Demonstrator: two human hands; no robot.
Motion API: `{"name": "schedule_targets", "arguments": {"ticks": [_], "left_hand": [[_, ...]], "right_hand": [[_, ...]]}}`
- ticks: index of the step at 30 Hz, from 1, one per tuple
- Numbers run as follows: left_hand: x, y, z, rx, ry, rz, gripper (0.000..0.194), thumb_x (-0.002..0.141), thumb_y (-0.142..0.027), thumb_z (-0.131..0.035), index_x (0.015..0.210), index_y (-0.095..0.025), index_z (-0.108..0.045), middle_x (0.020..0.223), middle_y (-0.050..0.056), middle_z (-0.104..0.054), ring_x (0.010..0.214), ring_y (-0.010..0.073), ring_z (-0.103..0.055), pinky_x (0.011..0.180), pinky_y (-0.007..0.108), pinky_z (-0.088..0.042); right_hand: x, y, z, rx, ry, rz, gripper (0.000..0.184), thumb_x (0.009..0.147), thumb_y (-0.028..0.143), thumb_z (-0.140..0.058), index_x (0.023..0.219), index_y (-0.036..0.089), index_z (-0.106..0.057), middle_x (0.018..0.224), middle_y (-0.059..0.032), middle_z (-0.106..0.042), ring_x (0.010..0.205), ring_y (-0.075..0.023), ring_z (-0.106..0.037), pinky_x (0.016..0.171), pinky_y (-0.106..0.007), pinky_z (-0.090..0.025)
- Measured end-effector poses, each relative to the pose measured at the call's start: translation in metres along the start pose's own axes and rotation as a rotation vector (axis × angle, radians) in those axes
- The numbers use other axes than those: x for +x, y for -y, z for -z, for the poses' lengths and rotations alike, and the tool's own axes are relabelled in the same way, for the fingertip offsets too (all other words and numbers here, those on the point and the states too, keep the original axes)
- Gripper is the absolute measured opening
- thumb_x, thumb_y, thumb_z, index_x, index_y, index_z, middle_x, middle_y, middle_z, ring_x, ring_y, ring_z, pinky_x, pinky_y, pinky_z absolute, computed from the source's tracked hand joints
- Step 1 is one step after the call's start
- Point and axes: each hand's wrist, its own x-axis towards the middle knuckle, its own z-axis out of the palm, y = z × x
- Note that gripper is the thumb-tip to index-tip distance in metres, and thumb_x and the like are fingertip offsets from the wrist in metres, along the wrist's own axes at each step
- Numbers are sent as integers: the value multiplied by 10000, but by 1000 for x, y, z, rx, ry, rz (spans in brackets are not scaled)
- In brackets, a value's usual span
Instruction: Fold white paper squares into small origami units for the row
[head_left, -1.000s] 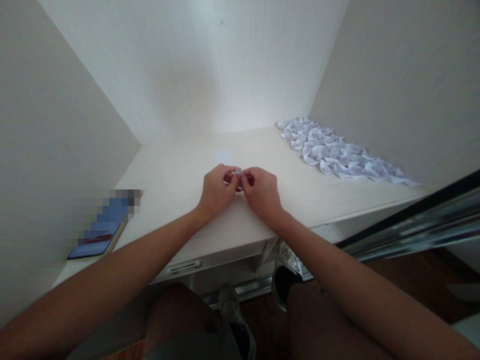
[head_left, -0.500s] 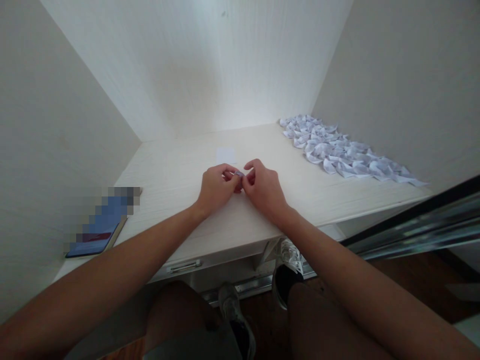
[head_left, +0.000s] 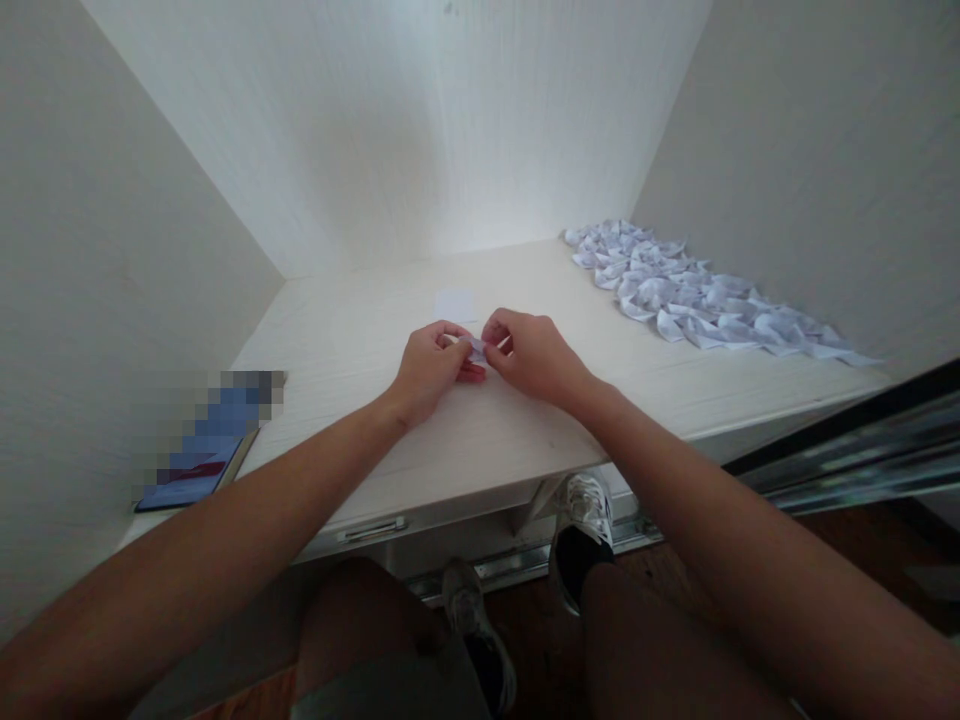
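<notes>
Between my two hands is a small folded piece of white paper (head_left: 477, 349), mostly covered by the fingers. My left hand (head_left: 435, 365) pinches its left side with thumb and forefinger, the lower fingers stretched beneath. From the other side, my right hand (head_left: 529, 350) grips the paper with thumb and fingertips. Just beyond the hands, a flat white paper sheet (head_left: 454, 305) lies on the white desktop (head_left: 352, 330). Many folded white paper pieces (head_left: 697, 295) are laid in overlapping rows at the right.
A book (head_left: 202, 460) with a blue cover, partly pixelated, rests at the left edge by the side wall. Below the desktop's front edge is a drawer handle (head_left: 373, 530). A dark-framed panel (head_left: 847, 450) stands at the right front. Walls enclose three sides.
My right hand has turned and risen slightly, its fingers closing in on the paper. More of the paper shows between the hands. The view has shifted a little.
</notes>
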Motion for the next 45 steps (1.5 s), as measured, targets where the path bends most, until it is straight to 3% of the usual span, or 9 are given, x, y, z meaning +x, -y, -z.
{"name": "schedule_targets", "arguments": {"ticks": [7,13,18,23,30,34,37,40,45], "left_hand": [[-1,-4,5,43,137,32,20,841,-132,-688,834,-145,-674,712,47,-717,543,129,-662,572,292,-614],[0,-10,7,140,221,46,31,854,-128,-730,840,-149,-713,672,40,-680,558,138,-643,548,294,-585],[3,-9,9,188,269,46,123,849,-151,-742,731,-147,-707,651,42,-665,562,130,-632,539,277,-587],[6,-5,10,167,258,76,171,828,-127,-731,660,-149,-708,611,44,-682,524,133,-639,605,323,-633],[2,-13,5,161,225,128,222,831,-40,-641,636,-128,-701,620,35,-702,546,125,-673,618,279,-631],[-3,-13,6,156,225,42,82,840,-70,-692,811,-126,-745,674,28,-728,577,127,-693,650,288,-642],[-2,-9,4,189,198,-13,104,812,-53,-711,871,-132,-744,646,9,-711,552,134,-688,600,274,-625],[-1,-9,1,82,151,23,90,814,-52,-670,776,-130,-692,653,16,-702,549,129,-672,587,271,-610],[-3,-18,4,-45,100,194,157,825,-27,-598,727,-132,-661,684,33,-696,582,119,-653,589,261,-603]], "right_hand": [[14,-12,0,-134,118,60,176,909,121,-638,839,156,-796,878,-105,-784,793,-209,-678,763,-325,-450],[10,-25,-17,-149,49,121,229,878,-5,-531,928,123,-714,1062,-137,-701,876,-192,-606,780,-295,-428],[6,-14,-18,-138,37,45,216,890,16,-492,879,141,-667,950,-107,-676,862,-199,-566,780,-307,-403],[3,-5,-19,-180,63,36,204,909,36,-483,918,127,-665,992,-135,-678,853,-206,-568,759,-320,-396],[-3,-5,-23,-318,31,124,240,956,64,-435,1067,88,-647,1107,-179,-651,903,-230,-568,744,-333,-395],[-4,-4,-19,-367,40,97,242,977,68,-421,1079,91,-640,1098,-172,-653,869,-216,-560,711,-324,-372],[-6,0,-18,-378,44,87,260,977,61,-419,1109,93,-641,1110,-174,-670,871,-217,-578,687,-321,-361],[-6,1,-19,-314,10,107,246,975,67,-448,1097,93,-660,1126,-181,-695,885,-221,-614,700,-322,-389],[-3,-14,-20,176,-33,87,105,894,161,-694,995,133,-706,953,-87,-760,766,-158,-657,722,-292,-482]]}}
